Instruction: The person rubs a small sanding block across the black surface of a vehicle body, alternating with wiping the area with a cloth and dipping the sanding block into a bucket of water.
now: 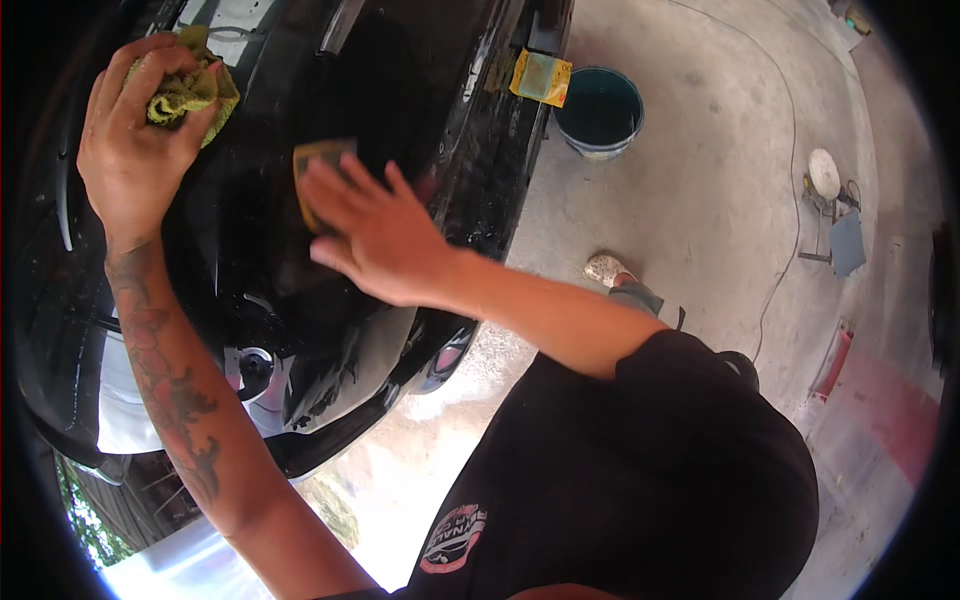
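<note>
My left hand (140, 145) is closed around a crumpled yellow-green cloth (190, 100), above the car's wet-looking black bodywork (250, 60). My right hand (380, 225) lies over a dark, yellow-edged sheet (303, 165) that looks like sandpaper, flat against the black panel. Its fingers are stretched and spread, slightly smeared by motion, and they cover much of the sheet. A second yellow sheet (540, 78) with a pale greenish patch rests at the car's right edge, away from both hands.
A bucket (598, 110) with dark liquid stands on the concrete floor (700, 190) beside the car. Farther right is a small stand with a round white top (824, 174). A thin cable (793, 200) runs along the floor. The car's tail light (448, 357) shows near my right forearm.
</note>
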`<state>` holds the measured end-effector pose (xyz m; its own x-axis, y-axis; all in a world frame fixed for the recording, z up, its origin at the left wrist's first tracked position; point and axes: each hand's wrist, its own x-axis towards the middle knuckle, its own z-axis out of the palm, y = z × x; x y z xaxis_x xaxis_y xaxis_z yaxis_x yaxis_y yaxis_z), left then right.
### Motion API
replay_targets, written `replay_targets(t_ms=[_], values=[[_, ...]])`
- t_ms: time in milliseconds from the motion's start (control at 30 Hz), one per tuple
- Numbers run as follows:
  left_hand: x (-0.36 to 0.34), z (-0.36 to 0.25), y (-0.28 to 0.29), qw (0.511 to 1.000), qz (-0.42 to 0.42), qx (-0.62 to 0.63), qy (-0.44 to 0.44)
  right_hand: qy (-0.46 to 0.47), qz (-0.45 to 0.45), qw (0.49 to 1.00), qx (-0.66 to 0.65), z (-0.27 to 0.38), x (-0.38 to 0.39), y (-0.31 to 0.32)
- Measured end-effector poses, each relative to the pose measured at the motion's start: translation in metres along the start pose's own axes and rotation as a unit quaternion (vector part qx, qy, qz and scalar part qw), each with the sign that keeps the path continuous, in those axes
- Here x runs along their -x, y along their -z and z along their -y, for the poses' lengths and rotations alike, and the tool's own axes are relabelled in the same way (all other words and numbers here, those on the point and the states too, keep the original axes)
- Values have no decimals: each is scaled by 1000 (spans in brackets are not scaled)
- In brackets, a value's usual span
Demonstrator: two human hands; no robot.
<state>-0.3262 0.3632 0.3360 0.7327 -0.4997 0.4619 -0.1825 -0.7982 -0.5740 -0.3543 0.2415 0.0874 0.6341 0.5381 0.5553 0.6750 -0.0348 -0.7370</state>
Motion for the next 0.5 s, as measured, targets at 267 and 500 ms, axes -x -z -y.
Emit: replay_targets(t_ms=[267, 500], values=[[2, 2, 2, 1000, 6, -5, -6, 13, 7, 999, 44, -49, 30, 1], [3, 5, 1, 999, 45, -13, 15, 42, 27, 997, 53, -15, 16, 1]])
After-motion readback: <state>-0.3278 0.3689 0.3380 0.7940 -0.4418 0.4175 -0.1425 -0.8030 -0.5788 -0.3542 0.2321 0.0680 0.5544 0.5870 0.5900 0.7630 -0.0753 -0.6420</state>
